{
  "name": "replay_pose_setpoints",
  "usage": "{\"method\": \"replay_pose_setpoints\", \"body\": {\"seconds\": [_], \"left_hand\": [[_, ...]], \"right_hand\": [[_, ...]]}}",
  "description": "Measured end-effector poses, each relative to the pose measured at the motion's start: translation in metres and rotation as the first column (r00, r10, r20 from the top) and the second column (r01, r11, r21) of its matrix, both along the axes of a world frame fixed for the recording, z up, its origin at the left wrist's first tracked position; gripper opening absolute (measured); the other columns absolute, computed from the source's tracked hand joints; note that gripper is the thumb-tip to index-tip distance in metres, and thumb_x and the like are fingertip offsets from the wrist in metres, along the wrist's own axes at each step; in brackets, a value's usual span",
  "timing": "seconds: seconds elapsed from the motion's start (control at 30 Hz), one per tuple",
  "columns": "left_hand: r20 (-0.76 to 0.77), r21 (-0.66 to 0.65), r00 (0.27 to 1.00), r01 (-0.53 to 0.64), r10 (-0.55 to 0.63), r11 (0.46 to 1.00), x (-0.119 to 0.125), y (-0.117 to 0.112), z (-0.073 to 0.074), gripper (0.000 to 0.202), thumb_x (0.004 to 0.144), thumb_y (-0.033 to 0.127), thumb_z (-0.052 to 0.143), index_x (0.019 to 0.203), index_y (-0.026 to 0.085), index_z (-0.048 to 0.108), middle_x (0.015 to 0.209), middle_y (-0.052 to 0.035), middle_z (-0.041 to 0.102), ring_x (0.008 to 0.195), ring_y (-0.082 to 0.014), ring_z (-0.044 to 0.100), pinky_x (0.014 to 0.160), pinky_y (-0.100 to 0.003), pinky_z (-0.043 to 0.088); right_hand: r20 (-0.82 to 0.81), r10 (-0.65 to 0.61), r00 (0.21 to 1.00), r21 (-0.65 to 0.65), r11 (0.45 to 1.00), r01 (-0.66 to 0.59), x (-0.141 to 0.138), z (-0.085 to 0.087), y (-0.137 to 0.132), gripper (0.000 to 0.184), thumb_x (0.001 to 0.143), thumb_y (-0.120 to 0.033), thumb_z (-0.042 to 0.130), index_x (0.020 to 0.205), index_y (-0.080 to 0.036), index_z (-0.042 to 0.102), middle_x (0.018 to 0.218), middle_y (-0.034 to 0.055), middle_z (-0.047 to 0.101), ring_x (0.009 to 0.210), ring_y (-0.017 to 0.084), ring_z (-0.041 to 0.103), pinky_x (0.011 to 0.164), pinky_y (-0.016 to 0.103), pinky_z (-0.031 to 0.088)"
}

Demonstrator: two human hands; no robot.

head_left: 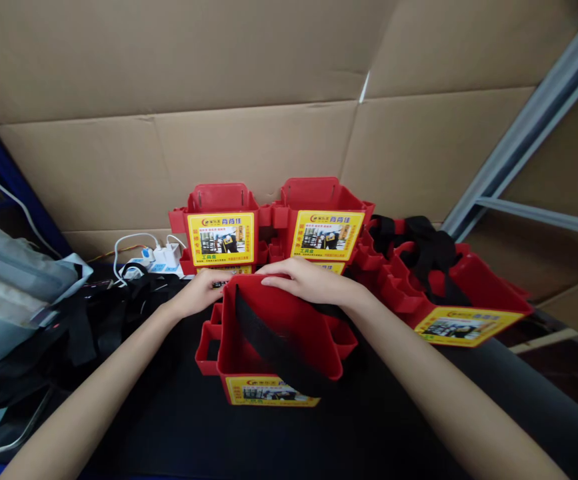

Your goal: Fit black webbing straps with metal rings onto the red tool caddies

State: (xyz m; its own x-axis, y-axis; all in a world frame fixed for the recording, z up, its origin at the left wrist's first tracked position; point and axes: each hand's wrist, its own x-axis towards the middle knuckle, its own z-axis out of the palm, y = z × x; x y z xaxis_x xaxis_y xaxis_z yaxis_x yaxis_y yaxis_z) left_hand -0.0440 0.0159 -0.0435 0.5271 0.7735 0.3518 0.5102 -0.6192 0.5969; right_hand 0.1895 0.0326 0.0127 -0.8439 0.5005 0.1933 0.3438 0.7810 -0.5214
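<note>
A red plastic tool box [279, 317] stands in front of me on the black tabletop, its yellow label on the near side. A black strap [283, 353] passes through a slot in its back wall and hangs across its opening toward the label. My right hand [313, 279] is closed over the top edge of the back wall, fingers bent onto the inner side. At the back left corner, my left hand [205, 292] has its fingers curled behind the wall. Its fingertips are partly hidden, and I cannot tell what they hold.
Behind stand two stacks of red boxes, a left stack [221, 237] and a right stack [326, 230]. Another red box [433, 287] with black straps sits to the right. Black straps [93, 327], plugged-in chargers [166, 257] and a grey bag [19, 280] are at the left. A cardboard wall [253, 147] closes the back.
</note>
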Motion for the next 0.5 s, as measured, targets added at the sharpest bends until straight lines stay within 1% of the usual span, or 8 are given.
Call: {"method": "replay_pose_setpoints", "body": {"seconds": [0.07, 0.13, 0.23, 0.3, 0.33, 0.4, 0.47, 0.5], "left_hand": [[-0.098, -0.03, 0.989, -0.116, 0.113, 0.993, -0.01, 0.001, -0.005, 0.024, 0.082, 0.027, 0.046, 0.091, 0.016, 0.065, 0.096, -0.0053, 0.066, 0.092, -0.0199, 0.059, 0.084, -0.03, 0.045], [-0.211, -0.036, 0.948, -0.251, 0.238, 0.967, -0.025, -0.002, -0.016, 0.019, 0.08, 0.021, 0.047, 0.083, 0.017, 0.065, 0.087, -0.0053, 0.068, 0.082, -0.0193, 0.061, 0.076, -0.028, 0.046], [-0.3, -0.036, 0.888, -0.377, 0.35, 0.925, -0.048, -0.012, -0.034, 0.015, 0.072, 0.012, 0.05, 0.065, 0.015, 0.064, 0.067, -0.007, 0.065, 0.065, -0.0205, 0.061, 0.064, -0.029, 0.046], [-0.33, -0.027, 0.852, -0.439, 0.407, 0.898, -0.056, -0.018, -0.037, 0.014, 0.069, 0.011, 0.052, 0.064, 0.015, 0.064, 0.067, -0.0088, 0.065, 0.065, -0.0222, 0.061, 0.065, -0.031, 0.046], [-0.331, -0.019, 0.842, -0.457, 0.426, 0.889, -0.057, -0.021, -0.034, 0.013, 0.069, 0.012, 0.053, 0.07, 0.015, 0.065, 0.074, -0.0099, 0.066, 0.07, -0.0233, 0.062, 0.068, -0.032, 0.046], [-0.279, -0.018, 0.878, -0.411, 0.39, 0.912, -0.05, -0.023, -0.02, 0.024, 0.072, 0.018, 0.054, 0.094, 0.016, 0.064, 0.096, -0.0107, 0.066, 0.09, -0.0243, 0.06, 0.081, -0.034, 0.045], [-0.155, -0.036, 0.96, -0.243, 0.234, 0.969, -0.035, -0.021, 0.0, 0.039, 0.077, 0.026, 0.053, 0.116, 0.018, 0.053, 0.117, -0.0089, 0.058, 0.109, -0.0218, 0.052, 0.093, -0.034, 0.04], [-0.087, -0.042, 0.987, -0.142, 0.138, 0.989, -0.026, -0.018, 0.009, 0.04, 0.079, 0.029, 0.051, 0.119, 0.019, 0.051, 0.121, -0.0078, 0.055, 0.113, -0.0203, 0.049, 0.096, -0.033, 0.038]], "right_hand": [[-0.003, 0.004, 1.0, -0.004, 1.0, -0.004, 0.0, 0.0, 0.0, 0.031, 0.089, -0.03, 0.039, 0.107, -0.019, 0.061, 0.114, 0.0044, 0.06, 0.101, 0.017, 0.057, 0.087, 0.028, 0.041], [-0.008, 0.006, 1.0, -0.009, 1.0, -0.006, 0.0, 0.001, 0.0, 0.031, 0.089, -0.031, 0.039, 0.107, -0.019, 0.061, 0.114, 0.0043, 0.061, 0.102, 0.017, 0.056, 0.088, 0.028, 0.041], [-0.015, 0.016, 1.0, -0.014, 1.0, -0.016, 0.0, 0.001, 0.001, 0.031, 0.089, -0.031, 0.039, 0.107, -0.019, 0.062, 0.115, 0.0042, 0.06, 0.105, 0.017, 0.055, 0.089, 0.028, 0.04], [-0.011, 0.012, 1.0, -0.011, 1.0, -0.012, 0.0, 0.001, 0.001, 0.031, 0.089, -0.03, 0.04, 0.107, -0.019, 0.061, 0.115, 0.004, 0.06, 0.105, 0.016, 0.055, 0.09, 0.027, 0.04], [-0.009, 0.006, 1.0, -0.009, 1.0, -0.006, -0.001, 0.0, 0.001, 0.03, 0.089, -0.03, 0.04, 0.108, -0.019, 0.061, 0.115, 0.0038, 0.06, 0.105, 0.016, 0.055, 0.09, 0.027, 0.039], [-0.003, -0.005, 1.0, -0.007, 1.0, 0.005, -0.001, 0.0, 0.001, 0.03, 0.088, -0.029, 0.041, 0.109, -0.019, 0.061, 0.115, 0.0036, 0.06, 0.105, 0.016, 0.055, 0.091, 0.027, 0.039], [0.002, -0.002, 1.0, -0.009, 1.0, 0.002, -0.001, 0.0, 0.001, 0.03, 0.089, -0.028, 0.04, 0.108, -0.019, 0.061, 0.115, 0.0034, 0.06, 0.106, 0.016, 0.055, 0.091, 0.027, 0.039], [0.004, 0.002, 1.0, -0.01, 1.0, -0.002, -0.001, 0.0, 0.001, 0.03, 0.089, -0.028, 0.04, 0.108, -0.019, 0.061, 0.115, 0.0036, 0.06, 0.105, 0.016, 0.055, 0.091, 0.027, 0.039]]}}
